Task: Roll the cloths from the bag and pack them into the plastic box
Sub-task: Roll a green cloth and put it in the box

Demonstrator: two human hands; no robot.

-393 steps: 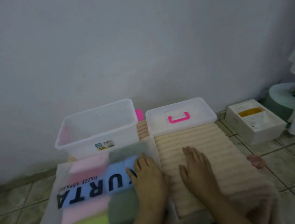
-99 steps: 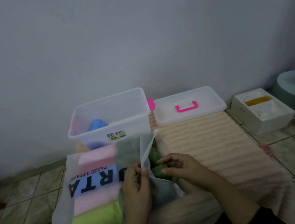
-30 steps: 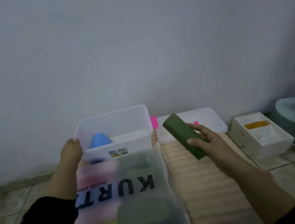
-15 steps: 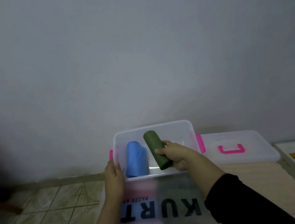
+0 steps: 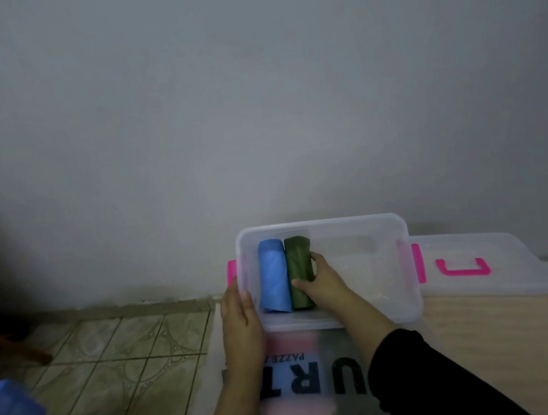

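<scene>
We're gripping the plastic box [image 5: 411, 297] wall with our left hand [image 5: 239, 318] so it's not sliding. Our right hand [image 5: 323, 282] is curling round the green roll [image 5: 299, 273], snugging it against the blue roll [image 5: 273, 276] (2 side by side, probably saving space).

Clear glossy plastic box [image 5: 411, 294], matt blue cloth roll [image 5: 273, 276], matt dark green cloth roll [image 5: 299, 269], frosted translucent plastic bag [image 5: 307, 375] lower centre, clear plastic lid [image 5: 514, 267] with glossy pink handle [image 5: 463, 268], ribbed beige cloth mat [image 5: 496, 345], glazed floor tiles [image 5: 125, 360]
</scene>
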